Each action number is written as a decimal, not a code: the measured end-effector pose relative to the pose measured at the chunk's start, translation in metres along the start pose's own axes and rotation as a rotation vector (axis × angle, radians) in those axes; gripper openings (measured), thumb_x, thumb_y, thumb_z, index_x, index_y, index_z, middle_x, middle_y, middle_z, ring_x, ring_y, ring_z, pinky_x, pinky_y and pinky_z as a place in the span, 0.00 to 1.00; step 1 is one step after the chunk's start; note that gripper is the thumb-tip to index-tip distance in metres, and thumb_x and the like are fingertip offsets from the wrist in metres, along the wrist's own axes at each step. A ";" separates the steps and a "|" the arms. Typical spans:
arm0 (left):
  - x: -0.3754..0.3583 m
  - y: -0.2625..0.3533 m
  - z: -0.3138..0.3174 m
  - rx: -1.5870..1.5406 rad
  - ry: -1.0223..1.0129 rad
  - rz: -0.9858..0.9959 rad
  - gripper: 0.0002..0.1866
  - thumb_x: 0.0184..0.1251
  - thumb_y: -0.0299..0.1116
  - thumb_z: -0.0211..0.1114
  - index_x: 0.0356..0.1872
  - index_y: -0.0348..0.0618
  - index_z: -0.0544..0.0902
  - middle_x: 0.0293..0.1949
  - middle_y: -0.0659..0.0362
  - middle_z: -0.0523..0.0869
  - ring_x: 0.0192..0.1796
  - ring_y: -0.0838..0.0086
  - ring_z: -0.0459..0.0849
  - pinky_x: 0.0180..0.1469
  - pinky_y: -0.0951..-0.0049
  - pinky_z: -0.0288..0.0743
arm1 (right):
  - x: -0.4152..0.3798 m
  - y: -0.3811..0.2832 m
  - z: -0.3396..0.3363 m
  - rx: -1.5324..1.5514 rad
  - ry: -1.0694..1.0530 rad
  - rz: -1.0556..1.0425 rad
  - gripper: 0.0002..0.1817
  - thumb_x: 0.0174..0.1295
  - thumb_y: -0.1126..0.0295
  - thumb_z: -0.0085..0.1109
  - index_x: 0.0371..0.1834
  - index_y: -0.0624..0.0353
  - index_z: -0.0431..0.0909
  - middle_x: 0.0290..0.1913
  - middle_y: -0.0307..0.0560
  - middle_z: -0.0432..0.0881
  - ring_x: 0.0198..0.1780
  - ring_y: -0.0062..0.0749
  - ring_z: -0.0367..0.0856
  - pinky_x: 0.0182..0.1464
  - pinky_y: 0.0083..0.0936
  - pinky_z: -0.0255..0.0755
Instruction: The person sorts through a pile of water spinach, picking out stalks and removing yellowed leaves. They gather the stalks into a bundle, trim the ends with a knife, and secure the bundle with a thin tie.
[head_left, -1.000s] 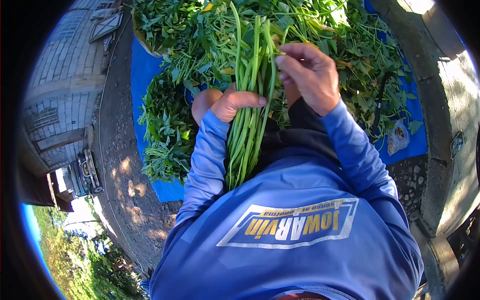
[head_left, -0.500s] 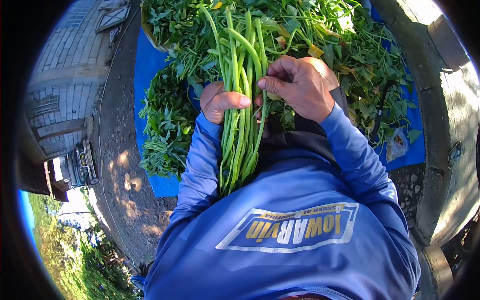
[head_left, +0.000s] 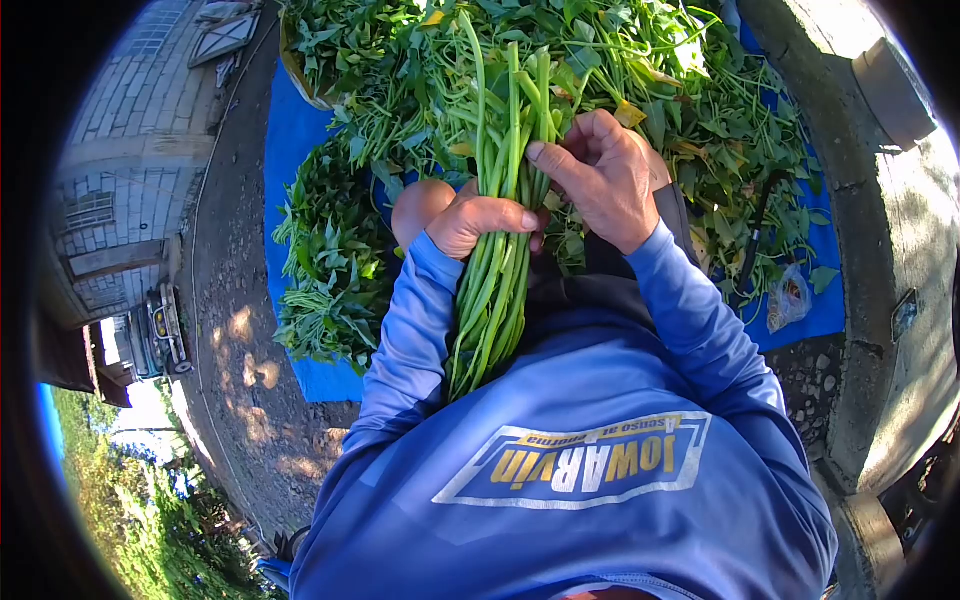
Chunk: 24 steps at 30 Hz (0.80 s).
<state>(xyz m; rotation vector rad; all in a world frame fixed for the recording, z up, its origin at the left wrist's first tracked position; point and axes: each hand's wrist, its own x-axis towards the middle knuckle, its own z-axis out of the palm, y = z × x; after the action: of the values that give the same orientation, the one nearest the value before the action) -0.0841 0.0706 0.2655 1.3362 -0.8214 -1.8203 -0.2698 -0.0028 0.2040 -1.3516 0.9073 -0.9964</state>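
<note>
— Counting first: how many hands, and what do they hold?
— Two hands, one bundle of green stems (head_left: 495, 270). The left hand (head_left: 480, 217) has its grip wrapped around the bundle's middle, thumb pressed across the front. The right hand (head_left: 598, 178), at three o'clock of the bundle, pinches a stem or two near the top between thumb and fingers.
— Where does the bundle sit?
— Upright in front of the blue shirt (head_left: 590, 450), cut ends at six o'clock, tops at twelve, over one blue tarp (head_left: 295, 130) heaped with loose greens (head_left: 340, 260). One clear bag (head_left: 790, 297) lies at four o'clock on the tarp's edge.
— What differs from half a second ago?
— The left hand has slid lower and closed tighter; the stems, fanned apart then, now stand gathered. The right hand has lifted slightly.
</note>
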 end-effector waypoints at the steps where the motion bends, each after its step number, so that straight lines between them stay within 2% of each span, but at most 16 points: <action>1: 0.004 -0.003 0.000 -0.056 -0.037 0.002 0.29 0.57 0.28 0.75 0.63 0.36 0.81 0.39 0.54 0.89 0.37 0.66 0.89 0.44 0.66 0.85 | 0.000 0.001 0.000 0.036 0.021 -0.003 0.33 0.64 0.53 0.78 0.57 0.70 0.74 0.47 0.53 0.87 0.46 0.31 0.88 0.43 0.28 0.83; 3: 0.006 -0.007 0.006 -0.094 -0.070 0.051 0.28 0.56 0.26 0.74 0.61 0.34 0.82 0.38 0.54 0.88 0.36 0.67 0.88 0.43 0.67 0.85 | 0.000 -0.001 0.003 0.103 0.061 -0.007 0.41 0.65 0.51 0.77 0.67 0.70 0.69 0.56 0.56 0.85 0.52 0.34 0.87 0.47 0.29 0.84; 4: 0.008 -0.008 0.007 -0.071 -0.107 0.045 0.27 0.55 0.26 0.73 0.60 0.34 0.82 0.38 0.55 0.87 0.36 0.67 0.88 0.43 0.68 0.85 | 0.004 -0.015 0.001 0.349 -0.146 0.043 0.50 0.64 0.48 0.78 0.76 0.69 0.60 0.64 0.58 0.80 0.57 0.38 0.86 0.52 0.31 0.84; 5: 0.008 -0.008 0.009 -0.049 -0.142 0.040 0.27 0.55 0.25 0.73 0.59 0.34 0.82 0.37 0.55 0.87 0.36 0.67 0.88 0.42 0.68 0.85 | 0.002 -0.034 -0.016 0.385 -0.374 0.084 0.41 0.65 0.46 0.77 0.68 0.70 0.76 0.55 0.58 0.87 0.57 0.40 0.87 0.58 0.36 0.83; 7: 0.012 -0.001 0.018 -0.005 -0.140 -0.025 0.25 0.53 0.28 0.75 0.55 0.34 0.83 0.37 0.55 0.87 0.36 0.68 0.87 0.42 0.69 0.84 | 0.016 -0.024 -0.017 0.655 -0.457 0.161 0.39 0.65 0.47 0.76 0.68 0.69 0.77 0.56 0.59 0.87 0.57 0.41 0.87 0.59 0.39 0.83; 9: 0.013 0.001 0.026 0.023 -0.129 -0.101 0.24 0.52 0.32 0.76 0.51 0.35 0.83 0.36 0.55 0.86 0.36 0.68 0.87 0.41 0.69 0.83 | 0.024 -0.034 -0.013 0.680 -0.384 0.126 0.34 0.62 0.56 0.77 0.65 0.68 0.80 0.55 0.57 0.87 0.56 0.42 0.88 0.59 0.41 0.83; 10: 0.020 -0.004 0.018 0.023 -0.137 -0.075 0.25 0.50 0.36 0.78 0.49 0.35 0.83 0.36 0.54 0.86 0.36 0.67 0.87 0.42 0.68 0.82 | 0.027 -0.035 -0.007 0.615 -0.344 0.065 0.31 0.61 0.60 0.78 0.63 0.68 0.80 0.53 0.56 0.88 0.54 0.41 0.88 0.57 0.41 0.84; 13: 0.025 -0.009 -0.001 -0.009 -0.366 0.032 0.26 0.51 0.37 0.78 0.51 0.36 0.83 0.36 0.54 0.86 0.37 0.67 0.87 0.44 0.67 0.82 | 0.033 -0.045 0.012 0.455 -0.205 -0.002 0.23 0.57 0.71 0.76 0.55 0.68 0.83 0.47 0.53 0.89 0.47 0.37 0.89 0.51 0.39 0.85; 14: 0.029 -0.015 -0.013 -0.003 -0.437 0.053 0.29 0.51 0.39 0.79 0.53 0.35 0.83 0.39 0.53 0.87 0.42 0.66 0.88 0.48 0.66 0.81 | 0.033 -0.049 0.016 0.405 -0.147 0.001 0.21 0.56 0.73 0.75 0.53 0.67 0.84 0.45 0.52 0.89 0.45 0.35 0.89 0.49 0.38 0.85; 17: 0.023 0.019 -0.014 0.180 -0.429 0.022 0.32 0.53 0.40 0.81 0.57 0.33 0.83 0.46 0.51 0.88 0.50 0.65 0.88 0.56 0.66 0.81 | 0.033 -0.054 0.022 0.520 -0.081 0.072 0.18 0.51 0.74 0.75 0.46 0.67 0.85 0.37 0.46 0.89 0.36 0.31 0.88 0.40 0.32 0.83; 18: 0.007 0.027 0.003 0.126 -0.192 0.021 0.39 0.51 0.40 0.86 0.63 0.31 0.79 0.53 0.50 0.88 0.58 0.65 0.87 0.65 0.64 0.78 | 0.037 -0.046 0.024 0.513 0.000 0.097 0.16 0.50 0.74 0.74 0.42 0.67 0.85 0.35 0.46 0.89 0.33 0.30 0.87 0.38 0.30 0.82; 20: 0.000 0.021 0.027 0.291 0.061 0.465 0.45 0.47 0.38 0.90 0.66 0.29 0.77 0.54 0.50 0.88 0.60 0.64 0.86 0.69 0.65 0.76 | 0.045 -0.046 0.031 0.641 0.049 0.054 0.15 0.50 0.74 0.75 0.41 0.67 0.85 0.35 0.46 0.89 0.33 0.30 0.87 0.38 0.29 0.82; 21: 0.003 0.018 0.030 0.377 0.146 0.498 0.46 0.46 0.37 0.90 0.66 0.30 0.76 0.53 0.51 0.88 0.59 0.65 0.87 0.68 0.66 0.77 | 0.044 -0.046 0.032 0.703 0.079 0.044 0.15 0.49 0.74 0.75 0.41 0.68 0.86 0.35 0.46 0.89 0.33 0.30 0.88 0.38 0.29 0.82; 22: 0.005 0.014 0.034 0.464 0.237 0.523 0.47 0.44 0.35 0.91 0.67 0.30 0.75 0.53 0.52 0.88 0.58 0.65 0.87 0.66 0.66 0.78 | 0.044 -0.048 0.025 0.574 0.049 0.081 0.13 0.49 0.75 0.75 0.38 0.67 0.85 0.33 0.44 0.88 0.31 0.29 0.87 0.36 0.28 0.82; 23: 0.007 0.010 0.037 0.550 0.331 0.540 0.48 0.43 0.33 0.91 0.67 0.30 0.75 0.53 0.54 0.89 0.57 0.65 0.87 0.65 0.67 0.79 | 0.043 -0.052 0.029 0.472 0.162 0.090 0.10 0.50 0.74 0.75 0.33 0.67 0.85 0.30 0.43 0.88 0.29 0.28 0.86 0.35 0.28 0.81; 24: 0.007 0.017 0.035 0.593 0.273 0.455 0.45 0.44 0.31 0.89 0.66 0.31 0.76 0.52 0.54 0.89 0.56 0.66 0.88 0.63 0.67 0.81 | 0.043 -0.051 0.035 0.486 0.176 0.019 0.12 0.51 0.73 0.75 0.35 0.68 0.84 0.32 0.45 0.88 0.30 0.29 0.86 0.34 0.28 0.82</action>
<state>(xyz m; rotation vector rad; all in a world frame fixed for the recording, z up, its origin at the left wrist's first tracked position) -0.1158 0.0581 0.2855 1.5446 -1.4410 -1.0467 -0.2246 -0.0299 0.2579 -0.8547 0.7400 -1.2401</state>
